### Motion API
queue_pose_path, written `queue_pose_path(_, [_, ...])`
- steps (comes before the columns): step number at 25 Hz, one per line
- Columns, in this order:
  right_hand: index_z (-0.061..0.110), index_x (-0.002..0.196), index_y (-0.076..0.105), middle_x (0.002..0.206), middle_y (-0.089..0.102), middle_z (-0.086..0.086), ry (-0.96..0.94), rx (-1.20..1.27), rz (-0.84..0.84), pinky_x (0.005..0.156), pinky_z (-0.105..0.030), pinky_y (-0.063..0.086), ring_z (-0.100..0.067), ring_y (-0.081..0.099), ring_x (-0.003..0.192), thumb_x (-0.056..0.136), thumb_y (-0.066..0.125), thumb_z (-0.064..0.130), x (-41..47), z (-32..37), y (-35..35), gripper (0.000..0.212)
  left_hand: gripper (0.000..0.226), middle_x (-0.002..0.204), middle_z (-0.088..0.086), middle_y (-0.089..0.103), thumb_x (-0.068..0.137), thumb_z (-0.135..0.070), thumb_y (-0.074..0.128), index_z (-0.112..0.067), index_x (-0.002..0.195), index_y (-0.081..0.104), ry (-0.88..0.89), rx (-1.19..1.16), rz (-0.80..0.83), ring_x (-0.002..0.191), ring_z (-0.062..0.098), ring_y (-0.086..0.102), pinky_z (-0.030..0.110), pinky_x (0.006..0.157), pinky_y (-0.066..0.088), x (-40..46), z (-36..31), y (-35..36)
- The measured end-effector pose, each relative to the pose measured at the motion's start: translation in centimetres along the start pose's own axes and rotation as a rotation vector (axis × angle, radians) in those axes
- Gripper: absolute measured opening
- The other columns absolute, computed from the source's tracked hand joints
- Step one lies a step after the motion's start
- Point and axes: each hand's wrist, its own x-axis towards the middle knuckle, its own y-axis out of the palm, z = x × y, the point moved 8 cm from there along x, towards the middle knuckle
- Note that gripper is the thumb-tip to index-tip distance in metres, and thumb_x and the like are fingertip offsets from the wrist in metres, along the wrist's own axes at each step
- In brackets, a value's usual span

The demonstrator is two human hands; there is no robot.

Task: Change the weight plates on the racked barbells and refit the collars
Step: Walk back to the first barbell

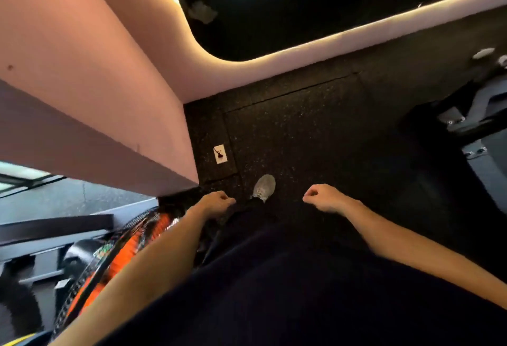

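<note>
No barbell, weight plate or collar shows clearly in the head view. My left hand (216,203) hangs in front of my body with its fingers loosely curled and nothing in it. My right hand (322,197) hangs the same way a little to the right, also holding nothing. Both hands are above the black speckled rubber floor (315,131). A grey shoe (264,188) steps forward between them.
A pale wall corner (109,115) juts in from the left, with a white outlet plate (220,154) at its foot. An orange and black fan (131,247) and dark machine frames (41,258) stand at lower left. More grey equipment (472,115) is at right.
</note>
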Motion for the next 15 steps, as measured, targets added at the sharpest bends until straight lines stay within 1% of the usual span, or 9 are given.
queue_pose_path(1, [0.021, 0.109, 0.063, 0.102, 0.062, 0.002, 0.032, 0.04, -0.018, 0.082, -0.029, 0.048, -0.013, 0.059, 0.092, 0.094, 0.057, 0.034, 1.2, 0.7, -1.4, 0.02, 0.039, 0.123, 0.008, 0.062, 0.095, -0.048, 0.052, -0.016, 0.116, 0.061, 0.024, 0.026, 0.019, 0.113, 0.028, 0.058, 0.038, 0.098, 0.047, 2.2, -1.7, -2.3])
queue_pose_path(4, [0.019, 0.111, 0.064, 0.111, 0.063, -0.003, 0.113, 0.135, -0.067, 0.084, -0.03, 0.047, -0.014, 0.057, 0.094, 0.093, 0.059, 0.032, 3.4, 2.1, -4.7, 0.023, 0.044, 0.128, 0.008, 0.057, 0.096, -0.049, 0.05, -0.016, 0.124, 0.059, 0.088, 0.187, 0.05, 0.117, 0.026, 0.054, 0.033, 0.096, 0.043, 6.6, -7.2, -8.2])
queue_pose_path(6, [0.018, 0.115, 0.063, 0.115, 0.062, -0.003, 0.171, 0.249, -0.117, 0.087, -0.03, 0.046, -0.014, 0.055, 0.098, 0.094, 0.059, 0.032, 3.9, 2.5, -6.3, 0.026, 0.047, 0.132, 0.008, 0.056, 0.095, -0.05, 0.05, -0.016, 0.126, 0.059, 0.141, 0.316, 0.098, 0.122, 0.026, 0.052, 0.033, 0.101, 0.041, 9.1, -11.0, -10.6])
queue_pose_path(8, [0.019, 0.117, 0.063, 0.117, 0.06, -0.002, 0.22, 0.376, -0.169, 0.089, -0.031, 0.045, -0.014, 0.054, 0.101, 0.094, 0.058, 0.032, 3.8, 2.1, -7.2, 0.026, 0.048, 0.132, 0.008, 0.058, 0.094, -0.051, 0.05, -0.016, 0.125, 0.059, 0.182, 0.413, 0.158, 0.12, 0.026, 0.053, 0.035, 0.103, 0.042, 11.2, -13.9, -11.7])
queue_pose_path(10, [0.021, 0.115, 0.063, 0.119, 0.06, -0.002, 0.285, 0.501, -0.2, 0.089, -0.031, 0.046, -0.014, 0.055, 0.101, 0.094, 0.059, 0.033, 3.3, 0.9, -7.3, 0.025, 0.047, 0.128, 0.008, 0.06, 0.094, -0.051, 0.05, -0.016, 0.125, 0.059, 0.236, 0.538, 0.209, 0.118, 0.026, 0.056, 0.035, 0.1, 0.044, 12.4, -17.5, -11.8])
queue_pose_path(12, [0.023, 0.114, 0.063, 0.121, 0.06, -0.002, 0.33, 0.607, -0.229, 0.088, -0.032, 0.046, -0.014, 0.055, 0.102, 0.094, 0.058, 0.033, 2.4, -0.6, -6.9, 0.024, 0.045, 0.124, 0.007, 0.061, 0.095, -0.05, 0.05, -0.017, 0.124, 0.058, 0.304, 0.635, 0.265, 0.114, 0.025, 0.057, 0.034, 0.096, 0.045, 12.9, -20.8, -10.9])
queue_pose_path(15, [0.02, 0.116, 0.062, 0.122, 0.059, -0.003, 0.399, 0.757, -0.296, 0.087, -0.031, 0.045, -0.015, 0.054, 0.103, 0.094, 0.058, 0.033, 0.3, -3.2, -6.2, 0.025, 0.042, 0.121, 0.005, 0.061, 0.094, -0.049, 0.05, -0.019, 0.123, 0.058, 0.401, 0.789, 0.344, 0.111, 0.022, 0.058, 0.037, 0.098, 0.046, 12.7, -24.8, -8.5])
